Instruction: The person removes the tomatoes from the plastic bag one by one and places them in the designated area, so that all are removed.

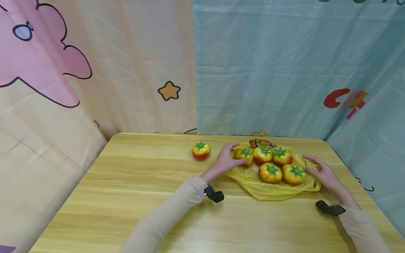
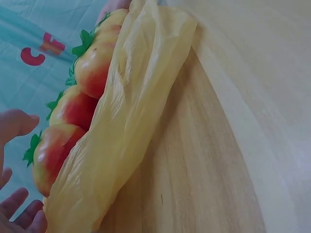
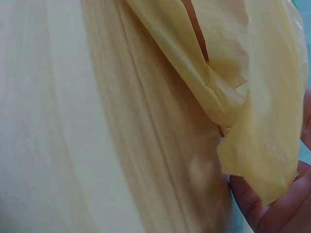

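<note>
Several red-and-yellow tomatoes (image 1: 269,175) with green leafy tops sit on a spread yellow plastic bag (image 1: 265,191), right of the table's middle. My left hand (image 1: 225,160) is at the bag's left edge, its thumb and fingers spread around the leftmost tomato (image 1: 248,161). In the left wrist view, a gap shows between the left thumb (image 2: 19,124) and that tomato. On the opposite side, my right hand (image 1: 326,175) touches the bag's right edge with relaxed fingers. Loose plastic (image 3: 267,121) hangs over part of the right hand in the right wrist view.
A single tomato (image 1: 201,151) stands on the wooden table (image 1: 142,196), left of the bag and beyond my left wrist. Printed curtains (image 1: 253,70) hang behind and beside the table. Black straps with camera mounts (image 1: 214,195) are on both wrists.
</note>
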Demonstrator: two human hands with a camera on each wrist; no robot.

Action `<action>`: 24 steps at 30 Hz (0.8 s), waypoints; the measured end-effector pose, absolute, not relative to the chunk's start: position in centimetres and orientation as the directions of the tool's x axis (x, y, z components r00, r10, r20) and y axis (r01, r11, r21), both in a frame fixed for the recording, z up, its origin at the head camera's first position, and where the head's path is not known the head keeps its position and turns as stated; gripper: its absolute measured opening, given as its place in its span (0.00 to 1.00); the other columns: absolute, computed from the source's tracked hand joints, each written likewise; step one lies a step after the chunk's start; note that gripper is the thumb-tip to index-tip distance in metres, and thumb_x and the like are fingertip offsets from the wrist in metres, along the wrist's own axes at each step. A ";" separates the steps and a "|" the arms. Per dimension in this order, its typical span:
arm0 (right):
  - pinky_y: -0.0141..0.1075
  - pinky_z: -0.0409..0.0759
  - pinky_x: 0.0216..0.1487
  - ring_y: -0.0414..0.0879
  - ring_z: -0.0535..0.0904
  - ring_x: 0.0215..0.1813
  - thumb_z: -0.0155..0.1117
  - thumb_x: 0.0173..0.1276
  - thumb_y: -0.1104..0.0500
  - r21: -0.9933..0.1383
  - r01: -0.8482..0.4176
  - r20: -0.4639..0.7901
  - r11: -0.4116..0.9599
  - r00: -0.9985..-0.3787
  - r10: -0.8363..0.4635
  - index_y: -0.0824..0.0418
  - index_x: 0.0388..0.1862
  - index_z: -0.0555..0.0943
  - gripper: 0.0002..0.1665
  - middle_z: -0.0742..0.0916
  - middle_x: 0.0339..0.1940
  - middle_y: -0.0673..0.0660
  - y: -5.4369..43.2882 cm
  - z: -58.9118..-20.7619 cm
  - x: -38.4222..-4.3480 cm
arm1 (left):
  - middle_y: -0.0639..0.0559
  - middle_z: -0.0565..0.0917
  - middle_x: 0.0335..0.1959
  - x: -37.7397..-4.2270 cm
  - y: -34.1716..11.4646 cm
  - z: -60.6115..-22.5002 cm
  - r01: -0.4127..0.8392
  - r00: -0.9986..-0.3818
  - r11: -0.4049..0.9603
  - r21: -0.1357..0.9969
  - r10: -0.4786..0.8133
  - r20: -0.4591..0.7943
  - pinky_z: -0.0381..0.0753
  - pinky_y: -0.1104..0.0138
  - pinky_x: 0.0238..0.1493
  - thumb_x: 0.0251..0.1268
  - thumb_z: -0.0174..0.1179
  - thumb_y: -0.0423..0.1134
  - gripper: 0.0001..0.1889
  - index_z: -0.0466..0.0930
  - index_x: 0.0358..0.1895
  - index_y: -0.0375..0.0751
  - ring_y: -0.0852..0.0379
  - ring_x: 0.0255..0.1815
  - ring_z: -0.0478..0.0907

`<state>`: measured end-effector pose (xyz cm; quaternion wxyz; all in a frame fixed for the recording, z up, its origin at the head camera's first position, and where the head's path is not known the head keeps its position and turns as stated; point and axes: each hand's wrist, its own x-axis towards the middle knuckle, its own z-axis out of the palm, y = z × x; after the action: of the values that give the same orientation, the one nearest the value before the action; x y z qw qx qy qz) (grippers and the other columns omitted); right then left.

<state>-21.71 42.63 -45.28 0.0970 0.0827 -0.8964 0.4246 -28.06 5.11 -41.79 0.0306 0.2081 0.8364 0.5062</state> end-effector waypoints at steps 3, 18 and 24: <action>0.10 0.55 0.51 0.12 0.55 0.57 0.58 0.71 0.60 -0.742 -0.241 0.251 0.626 -0.965 -0.075 0.66 0.69 0.65 0.30 0.67 0.56 0.21 42.6 -45.3 -21.7 | 0.42 0.68 0.67 -28.3 5.3 -41.7 0.315 -0.910 0.418 0.852 0.387 0.147 0.71 0.57 0.64 0.55 0.70 0.45 0.38 0.66 0.69 0.39 0.45 0.64 0.69; 0.12 0.54 0.59 0.13 0.55 0.58 0.58 0.71 0.58 -0.763 -0.230 0.245 0.604 -0.968 -0.060 0.67 0.69 0.65 0.30 0.68 0.58 0.24 42.1 -45.0 -21.6 | 0.41 0.69 0.65 -28.7 5.9 -42.3 0.362 -0.899 0.443 0.820 0.398 0.182 0.73 0.63 0.62 0.53 0.71 0.45 0.37 0.67 0.67 0.40 0.48 0.60 0.71; 0.39 0.51 0.77 0.13 0.54 0.59 0.58 0.72 0.58 -0.783 -0.231 0.237 0.577 -0.969 -0.067 0.69 0.69 0.64 0.31 0.68 0.57 0.23 42.1 -44.8 -21.6 | 0.41 0.69 0.66 -29.0 6.3 -42.7 0.313 -0.913 0.445 0.839 0.384 0.137 0.73 0.61 0.64 0.52 0.72 0.44 0.39 0.66 0.68 0.40 0.47 0.62 0.71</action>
<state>-21.61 42.07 -44.78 0.0908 0.0845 -0.8833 0.4521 -29.01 6.31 -42.66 0.0363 0.2052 0.8493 0.4851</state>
